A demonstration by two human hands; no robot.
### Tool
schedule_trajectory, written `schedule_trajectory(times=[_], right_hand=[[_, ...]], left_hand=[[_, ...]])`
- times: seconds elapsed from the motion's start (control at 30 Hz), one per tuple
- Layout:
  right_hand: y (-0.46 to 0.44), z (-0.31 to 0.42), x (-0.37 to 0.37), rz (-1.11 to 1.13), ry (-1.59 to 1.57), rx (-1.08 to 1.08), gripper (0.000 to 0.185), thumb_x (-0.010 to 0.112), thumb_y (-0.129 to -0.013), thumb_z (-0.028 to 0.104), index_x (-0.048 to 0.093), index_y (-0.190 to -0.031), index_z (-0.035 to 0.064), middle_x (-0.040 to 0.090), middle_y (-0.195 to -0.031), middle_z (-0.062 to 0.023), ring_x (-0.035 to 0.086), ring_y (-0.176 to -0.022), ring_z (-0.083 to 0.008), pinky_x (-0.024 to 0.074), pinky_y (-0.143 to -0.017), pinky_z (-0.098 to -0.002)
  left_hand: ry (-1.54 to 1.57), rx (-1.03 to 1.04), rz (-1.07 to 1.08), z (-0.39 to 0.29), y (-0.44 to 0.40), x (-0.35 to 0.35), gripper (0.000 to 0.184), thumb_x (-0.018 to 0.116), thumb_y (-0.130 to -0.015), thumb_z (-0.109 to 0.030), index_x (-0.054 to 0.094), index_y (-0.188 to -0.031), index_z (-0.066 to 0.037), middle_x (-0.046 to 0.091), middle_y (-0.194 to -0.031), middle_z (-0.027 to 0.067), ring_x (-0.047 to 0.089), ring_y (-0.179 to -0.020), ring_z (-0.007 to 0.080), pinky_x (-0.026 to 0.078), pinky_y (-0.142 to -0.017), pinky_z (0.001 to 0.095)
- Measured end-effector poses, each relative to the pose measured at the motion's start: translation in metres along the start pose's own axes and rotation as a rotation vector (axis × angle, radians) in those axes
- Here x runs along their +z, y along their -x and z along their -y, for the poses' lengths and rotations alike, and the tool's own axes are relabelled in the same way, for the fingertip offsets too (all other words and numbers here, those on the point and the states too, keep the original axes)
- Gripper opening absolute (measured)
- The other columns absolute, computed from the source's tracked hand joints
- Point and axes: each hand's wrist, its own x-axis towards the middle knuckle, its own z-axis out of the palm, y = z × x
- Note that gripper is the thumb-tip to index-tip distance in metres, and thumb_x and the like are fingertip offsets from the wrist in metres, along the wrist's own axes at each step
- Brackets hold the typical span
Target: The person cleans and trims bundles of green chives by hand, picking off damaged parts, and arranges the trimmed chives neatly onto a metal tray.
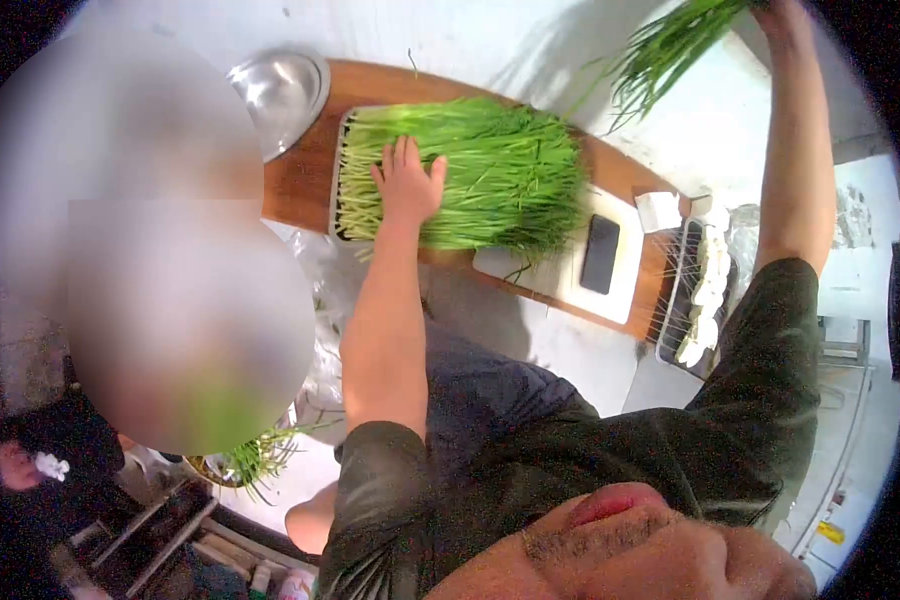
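And here's your left hand [408, 188], flat down on the heap of long green stalks [500, 165], open, fingers and thumb spread apart, gripping nothing! That heap fills the tray [336, 205] toward the left end of the wooden counter [305, 195], pale stalk ends to the left, dark leafy tips spilling past the tray on the right. Up goes the other side: your right hand [778, 14], cut off by the top of the view, is closed on a loose bunch of greens [675, 55] that hangs beyond the counter's far edge, well apart from the heap. At the counter's left end sits a shiny steel bowl [282, 95]. Right of the heap, a white board [568, 280] carries a dark phone [600, 254] near the counter's near edge. A small white box [658, 212] stands toward the far right corner, and at the right end there's a tray of skewers [667, 352] threaded with white pieces [708, 285].
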Motion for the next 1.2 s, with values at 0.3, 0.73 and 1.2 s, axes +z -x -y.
schedule_trajectory(times=[0.3,0.73,1.2], right_hand=[[0.031,0.028,0.131,0.222,-0.320,0.162,0.013,0.061,-0.093,0.017,0.057,-0.089,0.0046,0.055,-0.069,-0.0029,0.052,-0.059,-0.0144,0.0454,-0.059,-0.0323],[0.303,0.093,0.356,1.254,-0.635,0.079,0.019,0.064,-0.084,0.011,0.058,-0.097,-0.0005,0.061,-0.081,-0.0040,0.057,-0.066,-0.0108,0.0472,-0.060,-0.0279],[0.461,0.141,0.409,1.776,-0.739,0.156,0.030,0.072,-0.079,0.015,0.059,-0.103,0.0009,0.065,-0.089,-0.0068,0.062,-0.078,-0.0159,0.0510,-0.069,-0.0306]], left_hand=[[0.663,0.068,-0.338,-0.113,-0.038,-0.248,0.038,0.058,-0.095,-0.033,0.066,-0.109,0.001,0.069,-0.105,0.0140,0.063,-0.098,0.0245,0.048,-0.090,0.0351],[0.750,0.185,-0.718,-0.089,0.083,-0.477,0.059,0.064,-0.094,-0.023,0.038,-0.138,0.005,0.059,-0.119,0.0173,0.057,-0.107,0.0217,0.049,-0.091,0.0331],[0.611,-0.444,-0.886,-0.015,0.211,-0.523,0.018,0.062,-0.094,-0.020,0.061,-0.090,-0.003,0.055,-0.067,0.0019,0.049,-0.053,0.0111,0.040,-0.047,0.0272]])
